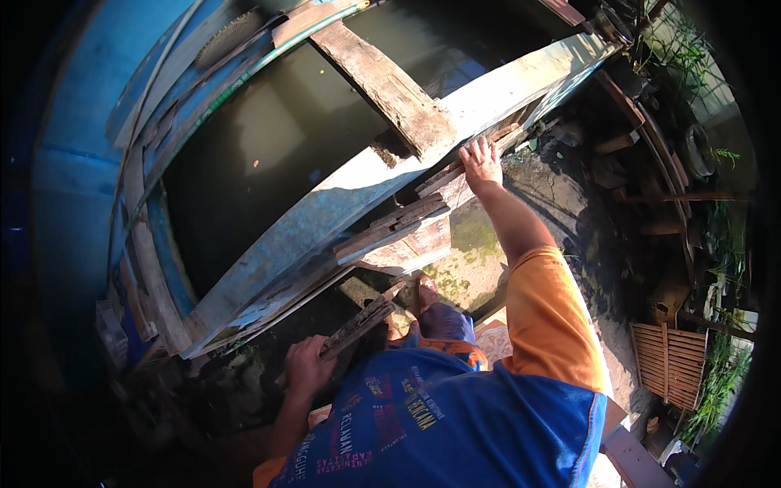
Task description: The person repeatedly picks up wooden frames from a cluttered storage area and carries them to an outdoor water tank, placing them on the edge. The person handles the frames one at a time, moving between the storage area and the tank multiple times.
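My left hand (307, 366) is closed around a short, rough piece of weathered wood (362, 323), held low beside my left leg. The wood slants up and away to the right, its far end near a bare foot (427, 291). Reaching forward, my right hand (482, 165) lies with its fingers stretched over the old boards (451, 191) along the outside of a water-filled tank. Closer to me, more worn planks (394, 229) jut out from the same side. The pale blue tank wall (325, 207) runs diagonally just beyond them.
A thick wooden crosspiece (378, 77) spans the murky water. A green hose (244, 75) follows the far rim. To the right are a slatted wooden panel (669, 366), green plants (724, 378) and clutter in shadow. Mossy, sunlit concrete (476, 244) lies below my right arm.
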Available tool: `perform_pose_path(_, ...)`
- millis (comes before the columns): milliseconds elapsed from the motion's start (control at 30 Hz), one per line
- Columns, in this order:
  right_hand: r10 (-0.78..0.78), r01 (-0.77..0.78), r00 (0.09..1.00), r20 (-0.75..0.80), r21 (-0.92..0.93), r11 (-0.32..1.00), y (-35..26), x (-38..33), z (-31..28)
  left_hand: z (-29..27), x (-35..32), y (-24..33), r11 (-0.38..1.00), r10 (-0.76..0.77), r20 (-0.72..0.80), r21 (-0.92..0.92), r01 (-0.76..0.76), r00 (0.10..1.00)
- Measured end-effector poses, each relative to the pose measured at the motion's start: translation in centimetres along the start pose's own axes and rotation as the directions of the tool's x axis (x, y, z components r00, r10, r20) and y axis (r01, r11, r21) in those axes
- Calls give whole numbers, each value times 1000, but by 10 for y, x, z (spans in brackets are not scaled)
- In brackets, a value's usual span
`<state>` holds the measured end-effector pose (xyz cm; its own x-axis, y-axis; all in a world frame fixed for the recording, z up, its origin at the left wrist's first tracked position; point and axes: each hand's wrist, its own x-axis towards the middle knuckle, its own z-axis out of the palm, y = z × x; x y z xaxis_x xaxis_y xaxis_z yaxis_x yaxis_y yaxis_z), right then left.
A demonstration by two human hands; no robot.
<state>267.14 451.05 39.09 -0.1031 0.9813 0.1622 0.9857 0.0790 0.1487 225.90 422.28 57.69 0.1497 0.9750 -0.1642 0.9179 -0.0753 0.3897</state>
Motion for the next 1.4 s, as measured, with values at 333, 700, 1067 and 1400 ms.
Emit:
perform_pose_path(333,-2,-16,959,282,62,998,17,31,-35,0,-5,1,998,-59,-29,-39,57,998)
perform_pose_path(700,221,-296,898,379,151,943,125,-67,-93,-5,-18,-7,988,-92,-50,-129,85,994)
perform_pose_path(1067,12,-76,928,373,156,985,154,-172,-115,-24,43,49,997,23,41,-78,-19,999)
perform_pose_path(1400,-154,89,961,229,272,958,143,-281,-125,-14,118,137,954,181,97,-258,-151,979)
